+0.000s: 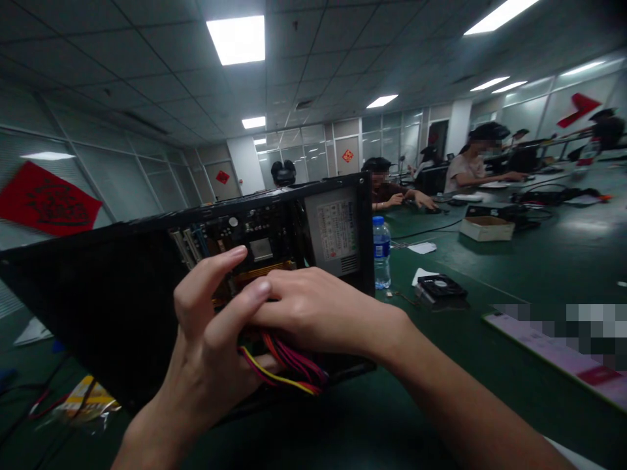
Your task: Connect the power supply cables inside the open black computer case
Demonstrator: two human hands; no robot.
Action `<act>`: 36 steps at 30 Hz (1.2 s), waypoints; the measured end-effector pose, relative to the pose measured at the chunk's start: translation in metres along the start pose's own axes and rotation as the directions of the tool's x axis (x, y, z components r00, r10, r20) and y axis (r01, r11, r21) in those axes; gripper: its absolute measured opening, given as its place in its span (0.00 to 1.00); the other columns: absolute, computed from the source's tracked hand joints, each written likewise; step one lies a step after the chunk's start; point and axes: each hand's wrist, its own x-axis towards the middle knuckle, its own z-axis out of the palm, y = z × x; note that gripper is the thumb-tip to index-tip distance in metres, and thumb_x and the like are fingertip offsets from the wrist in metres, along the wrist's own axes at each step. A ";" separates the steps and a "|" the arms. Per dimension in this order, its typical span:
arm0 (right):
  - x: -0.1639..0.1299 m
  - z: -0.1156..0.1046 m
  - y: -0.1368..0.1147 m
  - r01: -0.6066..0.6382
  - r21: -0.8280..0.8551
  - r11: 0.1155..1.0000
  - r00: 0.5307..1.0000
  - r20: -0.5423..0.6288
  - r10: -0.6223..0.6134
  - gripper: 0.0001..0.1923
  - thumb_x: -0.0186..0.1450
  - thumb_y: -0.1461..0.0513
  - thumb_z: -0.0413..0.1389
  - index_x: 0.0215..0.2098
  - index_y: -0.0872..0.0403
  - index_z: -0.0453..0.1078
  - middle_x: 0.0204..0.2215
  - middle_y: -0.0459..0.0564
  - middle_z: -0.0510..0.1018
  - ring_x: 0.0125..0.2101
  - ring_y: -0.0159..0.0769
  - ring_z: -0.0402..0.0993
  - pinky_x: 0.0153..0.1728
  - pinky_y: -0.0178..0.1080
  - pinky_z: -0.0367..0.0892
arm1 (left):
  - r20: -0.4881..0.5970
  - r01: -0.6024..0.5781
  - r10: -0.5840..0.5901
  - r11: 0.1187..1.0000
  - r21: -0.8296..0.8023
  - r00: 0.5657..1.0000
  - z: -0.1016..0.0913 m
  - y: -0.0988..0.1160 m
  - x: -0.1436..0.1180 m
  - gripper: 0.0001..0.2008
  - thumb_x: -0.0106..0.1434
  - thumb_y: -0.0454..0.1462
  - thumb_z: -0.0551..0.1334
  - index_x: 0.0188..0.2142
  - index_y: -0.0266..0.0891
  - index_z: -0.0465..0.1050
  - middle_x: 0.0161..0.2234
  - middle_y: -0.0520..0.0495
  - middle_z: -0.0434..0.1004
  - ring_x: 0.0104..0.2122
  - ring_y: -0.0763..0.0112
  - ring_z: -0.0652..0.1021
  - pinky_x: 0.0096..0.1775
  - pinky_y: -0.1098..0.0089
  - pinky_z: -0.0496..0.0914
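Note:
An open black computer case (117, 294) stands tilted before me on the green table. My left hand (210, 339) is in front of its opening, two fingers raised and the lower ones curled around a bundle of power cables (298, 365) in yellow, red and purple. Close against it, my right hand (318, 313) reaches in from the right, its fingers bent inward at the cables. The left hand covers those fingertips, so what they grip is hidden. Behind the hands are the motherboard (262, 249) and, to the right of it, the silver power supply (336, 232).
Right of the case stands a water bottle (381, 254). Farther right lie a black fan (441, 287), a small open box (486, 226) and a pink panel (548, 356). A yellow packet (91, 395) lies at left. Other people sit along the table behind.

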 end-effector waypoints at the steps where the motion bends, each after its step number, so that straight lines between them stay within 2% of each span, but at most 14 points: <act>1: -0.001 -0.002 0.003 -0.024 -0.017 1.000 0.999 -0.022 0.024 0.07 0.69 0.65 0.53 0.44 0.53 0.71 0.48 0.53 0.74 0.43 0.36 0.72 0.39 0.37 0.69 | -0.024 -0.007 0.007 1.000 0.002 1.000 -0.003 0.001 0.005 0.30 0.56 0.44 0.69 0.55 0.52 0.60 0.61 0.42 0.58 0.61 0.50 0.65 0.55 0.50 0.70; 3: -0.004 -0.008 0.009 -0.063 -0.049 0.997 0.995 -0.074 0.059 0.07 0.69 0.65 0.52 0.42 0.55 0.71 0.49 0.56 0.74 0.45 0.37 0.71 0.41 0.38 0.69 | -0.044 0.002 0.000 0.999 0.032 0.999 -0.010 -0.002 0.012 0.29 0.58 0.42 0.67 0.57 0.51 0.60 0.57 0.43 0.64 0.56 0.53 0.70 0.52 0.53 0.73; 5: -0.006 -0.012 0.014 -0.081 -0.070 0.994 0.989 -0.128 0.072 0.06 0.69 0.65 0.52 0.41 0.56 0.71 0.47 0.57 0.75 0.44 0.38 0.71 0.42 0.40 0.69 | -0.025 0.028 -0.026 0.996 0.087 0.999 -0.017 -0.008 0.015 0.27 0.58 0.43 0.67 0.56 0.50 0.62 0.52 0.44 0.68 0.51 0.55 0.73 0.50 0.56 0.73; 9: -0.010 -0.018 0.018 -0.103 -0.084 0.991 0.971 -0.224 0.082 0.07 0.69 0.64 0.52 0.41 0.56 0.71 0.40 0.55 0.77 0.40 0.38 0.73 0.42 0.40 0.70 | 0.066 0.045 -0.058 0.981 0.187 0.996 -0.029 -0.017 0.014 0.15 0.60 0.43 0.65 0.47 0.45 0.71 0.43 0.47 0.74 0.40 0.62 0.78 0.42 0.64 0.76; 12: -0.012 -0.019 0.020 -0.109 -0.084 0.990 0.951 -0.298 0.079 0.09 0.70 0.62 0.51 0.44 0.55 0.72 0.40 0.54 0.77 0.40 0.37 0.73 0.42 0.40 0.70 | 0.105 0.038 -0.054 0.988 0.151 0.993 -0.035 -0.015 0.015 0.06 0.63 0.41 0.62 0.38 0.43 0.74 0.37 0.49 0.77 0.33 0.68 0.79 0.36 0.70 0.76; 15: -0.013 -0.018 0.020 -0.100 -0.082 0.992 0.942 -0.329 0.068 0.09 0.70 0.63 0.52 0.45 0.54 0.72 0.41 0.54 0.77 0.40 0.37 0.74 0.42 0.39 0.71 | 0.100 0.065 -0.074 0.994 0.092 0.992 -0.036 -0.009 0.017 0.06 0.64 0.40 0.61 0.37 0.43 0.75 0.36 0.49 0.79 0.33 0.68 0.80 0.36 0.71 0.77; 24: -0.007 -0.013 0.005 -0.101 -0.095 0.990 0.960 -0.270 0.072 0.10 0.70 0.67 0.49 0.43 0.57 0.72 0.41 0.55 0.79 0.39 0.36 0.75 0.39 0.37 0.72 | 0.066 0.070 -0.067 0.997 -0.042 0.996 -0.025 -0.005 0.012 0.07 0.63 0.34 0.63 0.42 0.39 0.75 0.38 0.49 0.82 0.37 0.70 0.82 0.42 0.70 0.77; 30: -0.006 -0.011 0.003 -0.107 -0.114 0.988 0.972 -0.221 0.080 0.09 0.69 0.66 0.49 0.40 0.57 0.72 0.36 0.55 0.78 0.36 0.36 0.74 0.36 0.37 0.71 | 0.076 0.079 -0.073 0.994 -0.079 0.994 -0.018 -0.011 0.008 0.07 0.64 0.32 0.62 0.41 0.38 0.76 0.39 0.47 0.82 0.38 0.70 0.82 0.43 0.71 0.76; 36: -0.006 -0.003 0.004 -0.138 -0.115 0.984 0.978 -0.174 0.117 0.08 0.69 0.66 0.50 0.39 0.57 0.72 0.35 0.54 0.77 0.35 0.36 0.73 0.36 0.36 0.69 | 0.090 0.067 -0.060 0.995 -0.077 0.994 -0.012 -0.015 0.005 0.07 0.65 0.32 0.61 0.41 0.37 0.75 0.39 0.45 0.82 0.38 0.69 0.81 0.45 0.70 0.76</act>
